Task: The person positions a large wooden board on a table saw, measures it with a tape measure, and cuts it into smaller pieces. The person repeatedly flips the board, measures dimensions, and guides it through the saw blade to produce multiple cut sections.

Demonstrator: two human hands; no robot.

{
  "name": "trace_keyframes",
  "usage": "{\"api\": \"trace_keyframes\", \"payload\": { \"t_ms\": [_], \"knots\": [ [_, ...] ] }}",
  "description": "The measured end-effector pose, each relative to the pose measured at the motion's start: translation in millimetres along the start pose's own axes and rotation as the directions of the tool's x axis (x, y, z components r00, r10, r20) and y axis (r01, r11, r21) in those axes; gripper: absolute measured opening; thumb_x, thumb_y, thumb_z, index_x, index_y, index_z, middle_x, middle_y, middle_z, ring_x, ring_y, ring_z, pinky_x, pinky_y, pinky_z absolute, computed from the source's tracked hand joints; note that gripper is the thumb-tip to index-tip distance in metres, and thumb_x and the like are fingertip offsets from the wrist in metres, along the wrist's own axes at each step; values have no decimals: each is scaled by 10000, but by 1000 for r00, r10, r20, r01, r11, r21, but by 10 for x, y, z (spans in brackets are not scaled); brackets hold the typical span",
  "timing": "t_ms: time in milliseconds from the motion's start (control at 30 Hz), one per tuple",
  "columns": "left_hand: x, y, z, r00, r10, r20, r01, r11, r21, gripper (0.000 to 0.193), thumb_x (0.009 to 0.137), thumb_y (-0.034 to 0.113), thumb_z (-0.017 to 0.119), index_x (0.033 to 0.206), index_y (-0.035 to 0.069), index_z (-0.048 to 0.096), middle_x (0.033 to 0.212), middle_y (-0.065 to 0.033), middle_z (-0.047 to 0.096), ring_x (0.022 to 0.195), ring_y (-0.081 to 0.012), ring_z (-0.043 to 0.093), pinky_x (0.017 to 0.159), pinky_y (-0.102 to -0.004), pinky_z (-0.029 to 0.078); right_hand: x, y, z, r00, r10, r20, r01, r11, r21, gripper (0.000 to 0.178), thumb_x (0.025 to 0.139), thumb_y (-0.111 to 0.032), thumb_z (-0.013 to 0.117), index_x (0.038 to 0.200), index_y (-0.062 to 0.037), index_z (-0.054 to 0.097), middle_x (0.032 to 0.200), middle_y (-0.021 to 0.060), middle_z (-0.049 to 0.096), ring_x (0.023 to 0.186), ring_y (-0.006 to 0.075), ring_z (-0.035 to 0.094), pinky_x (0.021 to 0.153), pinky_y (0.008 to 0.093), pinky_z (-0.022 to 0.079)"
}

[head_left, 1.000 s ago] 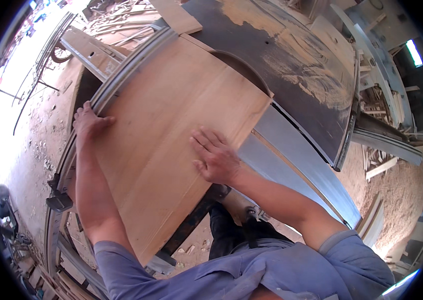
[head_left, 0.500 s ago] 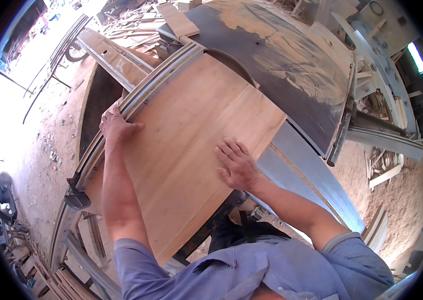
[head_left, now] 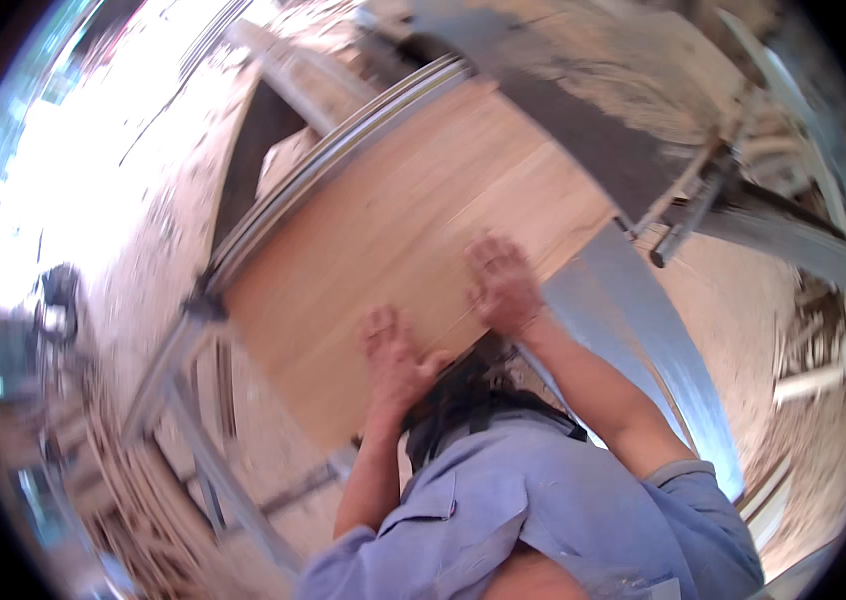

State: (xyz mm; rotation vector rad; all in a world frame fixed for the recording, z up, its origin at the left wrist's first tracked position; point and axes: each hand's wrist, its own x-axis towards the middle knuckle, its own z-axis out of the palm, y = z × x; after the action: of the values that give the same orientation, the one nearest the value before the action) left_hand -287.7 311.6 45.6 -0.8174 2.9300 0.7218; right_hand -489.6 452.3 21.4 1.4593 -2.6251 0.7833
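Observation:
A wide, light-brown wooden panel lies flat across the machine's sliding table, its far left side along a metal fence rail. My left hand rests near the panel's close edge, fingers spread and pointing away from me. To its right, my right hand lies on the panel with fingers stretched out, close to the right edge. Neither hand is wrapped round anything. The picture is blurred by motion, so fine detail of the fingers is lost.
A grey metal table strip runs beside the panel on the right. Beyond the panel is a dark, sawdust-covered table top. Wood strips lie on the floor at lower left, with offcuts at right. A black stop sits on the rail.
My left hand has left the fence rail and come back toward me onto the panel's near part. My right hand stays on the panel near its right edge. The view has shifted.

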Motion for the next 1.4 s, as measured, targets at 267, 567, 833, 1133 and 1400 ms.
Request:
{"api": "trace_keyframes", "payload": {
  "t_ms": [267,567,833,1133,1400],
  "knots": [
    [-1367,36,515,943,297,-148,-251,931,266,597,804,110,625,1397,86,561,1620,-247,267,1524,-417,220,1233,-574,166,-1074,-100,-134,991,-109,-84,94,982,-163,572,904,-254,614,1417,-12,538,1502,182,498,1439,365,395,1193,493,285],
    [-1902,664,828,926,314,-209,-266,937,229,522,886,55,519,1402,118,561,1521,-338,343,1440,-521,299,1189,-605,243,-2491,127,-1327,952,306,3,-304,943,133,484,881,-163,686,1347,-54,616,1493,162,516,1414,362,419,1181,454,334],
    [-3015,785,835,913,390,-123,-366,914,176,583,816,4,612,1382,135,565,1538,-354,298,1453,-544,251,1174,-648,225,-5453,579,-2188,437,888,-139,-881,392,-264,701,820,-317,761,1447,-95,538,1508,217,479,1419,388,418,1189,465,341],
    [-4318,398,461,934,323,149,-333,942,46,631,711,37,737,1324,50,585,1563,-219,363,1495,-425,256,1214,-564,201,-5445,-637,-1539,666,731,-151,-746,646,-160,713,779,-254,800,1437,-159,541,1462,224,462,1341,415,451,1129,479,397],
    [-3936,809,676,953,142,266,99,685,-721,413,841,81,732,1236,-2,647,1220,-179,675,1141,-314,638,983,-385,503,-5041,-409,-1631,727,674,-132,-675,736,43,594,742,-131,792,1308,-108,611,1170,170,642,1102,350,610,978,426,507]
  ]
}}
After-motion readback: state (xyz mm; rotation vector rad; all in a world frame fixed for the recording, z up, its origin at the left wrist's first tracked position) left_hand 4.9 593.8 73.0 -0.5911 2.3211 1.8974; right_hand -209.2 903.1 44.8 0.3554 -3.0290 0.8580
